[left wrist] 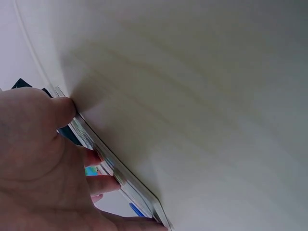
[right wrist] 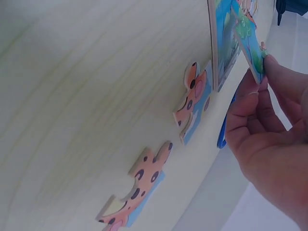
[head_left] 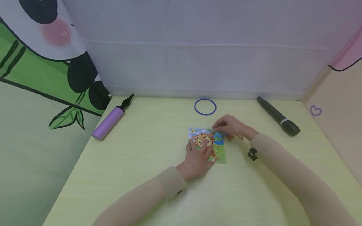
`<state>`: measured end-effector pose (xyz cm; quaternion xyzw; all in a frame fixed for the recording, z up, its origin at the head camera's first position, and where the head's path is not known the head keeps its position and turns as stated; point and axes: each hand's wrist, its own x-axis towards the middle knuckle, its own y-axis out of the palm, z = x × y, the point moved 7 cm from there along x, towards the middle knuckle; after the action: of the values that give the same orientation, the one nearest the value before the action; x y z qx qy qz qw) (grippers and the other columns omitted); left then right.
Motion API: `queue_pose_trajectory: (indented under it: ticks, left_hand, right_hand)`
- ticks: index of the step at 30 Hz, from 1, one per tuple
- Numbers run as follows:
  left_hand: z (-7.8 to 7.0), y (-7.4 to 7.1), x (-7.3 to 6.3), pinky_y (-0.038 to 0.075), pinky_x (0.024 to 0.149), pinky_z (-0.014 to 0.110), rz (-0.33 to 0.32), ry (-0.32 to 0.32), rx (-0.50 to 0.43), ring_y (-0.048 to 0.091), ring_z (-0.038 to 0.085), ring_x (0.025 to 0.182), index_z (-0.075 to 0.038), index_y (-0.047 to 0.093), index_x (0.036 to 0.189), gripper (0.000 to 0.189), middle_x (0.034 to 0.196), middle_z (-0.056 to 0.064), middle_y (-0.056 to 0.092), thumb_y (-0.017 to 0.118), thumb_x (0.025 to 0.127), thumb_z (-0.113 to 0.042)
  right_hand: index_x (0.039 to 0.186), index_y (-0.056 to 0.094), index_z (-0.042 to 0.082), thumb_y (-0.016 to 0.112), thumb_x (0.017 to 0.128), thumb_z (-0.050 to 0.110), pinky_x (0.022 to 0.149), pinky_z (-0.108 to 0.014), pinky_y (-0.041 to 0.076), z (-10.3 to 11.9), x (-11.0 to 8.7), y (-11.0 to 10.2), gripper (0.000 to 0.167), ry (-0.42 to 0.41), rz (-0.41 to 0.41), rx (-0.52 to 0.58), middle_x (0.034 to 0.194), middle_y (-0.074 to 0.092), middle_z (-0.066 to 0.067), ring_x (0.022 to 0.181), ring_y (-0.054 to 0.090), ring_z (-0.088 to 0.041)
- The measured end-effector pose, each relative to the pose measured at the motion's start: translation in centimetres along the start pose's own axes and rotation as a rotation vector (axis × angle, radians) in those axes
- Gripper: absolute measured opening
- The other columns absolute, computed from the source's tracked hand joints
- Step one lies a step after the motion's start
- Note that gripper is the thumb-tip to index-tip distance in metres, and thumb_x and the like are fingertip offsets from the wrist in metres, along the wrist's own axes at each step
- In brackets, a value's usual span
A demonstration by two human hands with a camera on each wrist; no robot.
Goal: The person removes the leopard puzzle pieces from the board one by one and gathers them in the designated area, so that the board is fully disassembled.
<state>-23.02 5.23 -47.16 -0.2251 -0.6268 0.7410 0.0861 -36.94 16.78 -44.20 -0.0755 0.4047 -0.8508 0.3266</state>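
Note:
A small picture puzzle board point(head_left: 221, 154) with a spotted cartoon animal lies on the table. My left hand point(head_left: 197, 161) rests across its lower left part with fingers spread, hiding some of the picture. In the left wrist view, the thumb and fingertips touch the board's edge point(left wrist: 126, 174). At the top right of the board, my right hand point(head_left: 231, 126) pinches a blue and green puzzle piece point(right wrist: 250, 44) between thumb and fingers, tilted over the board. Two loose orange spotted pieces lie beside the board: one piece point(right wrist: 187, 108) close to it, another piece point(right wrist: 142, 187) farther off.
Behind the board lies a blue ring point(head_left: 205, 114). A purple hand pump point(head_left: 109, 122) with a black nozzle is at the table's left edge, and a black microphone-like object point(head_left: 277, 115) lies at the back right. A pale cloth point(head_left: 181, 69) hangs behind the table.

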Motion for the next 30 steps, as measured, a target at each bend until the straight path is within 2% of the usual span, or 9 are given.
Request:
queue_pose_trajectory:
  ticks: [5, 12, 19, 30]
  left_hand:
    - [-0.1, 0.0, 0.0, 0.025, 0.102, 0.059, -0.005, -0.004, 0.007, 0.021, 0.057, 0.129, -0.027, 0.019, 0.154, 0.066, 0.158, 0.004, 0.015, 0.028, 0.097, -0.060]
    - [-0.1, -0.2, -0.2, 0.024, 0.102, 0.060, -0.010, -0.005, -0.003, 0.020, 0.058, 0.129, -0.026, 0.020, 0.154, 0.067, 0.158, 0.004, 0.015, 0.029, 0.097, -0.060]
    - [-0.1, -0.2, -0.1, 0.024, 0.102, 0.060, -0.023, -0.001, -0.002, 0.021, 0.058, 0.129, -0.026, 0.021, 0.154, 0.066, 0.157, 0.005, 0.016, 0.029, 0.097, -0.060]
    - [-0.1, -0.1, -0.2, 0.023, 0.103, 0.061, -0.010, -0.004, -0.013, 0.019, 0.058, 0.129, -0.027, 0.019, 0.154, 0.067, 0.158, 0.005, 0.014, 0.029, 0.097, -0.060]
  right_hand:
    - [0.106, 0.073, 0.007, 0.066, 0.092, 0.014, 0.081, -0.038, 0.048, -0.4, -0.3, -0.6, 0.017, 0.001, -0.011, 0.015, 0.100, 0.070, -0.002, 0.093, 0.061, -0.018]
    - [0.106, 0.072, 0.005, 0.065, 0.092, 0.013, 0.085, -0.041, 0.047, -0.9, -1.3, -1.6, 0.017, 0.054, -0.035, 0.047, 0.103, 0.069, -0.004, 0.096, 0.061, -0.021]
    - [0.102, 0.073, 0.003, 0.066, 0.091, 0.012, 0.083, -0.042, 0.047, -1.8, -2.3, -2.6, 0.016, -0.014, -0.037, 0.034, 0.099, 0.070, -0.005, 0.092, 0.062, -0.021]
    - [0.100, 0.073, 0.002, 0.066, 0.091, 0.013, 0.081, -0.040, 0.046, -3.9, -4.3, -3.9, 0.015, 0.007, -0.038, 0.026, 0.096, 0.070, -0.007, 0.087, 0.061, -0.020]
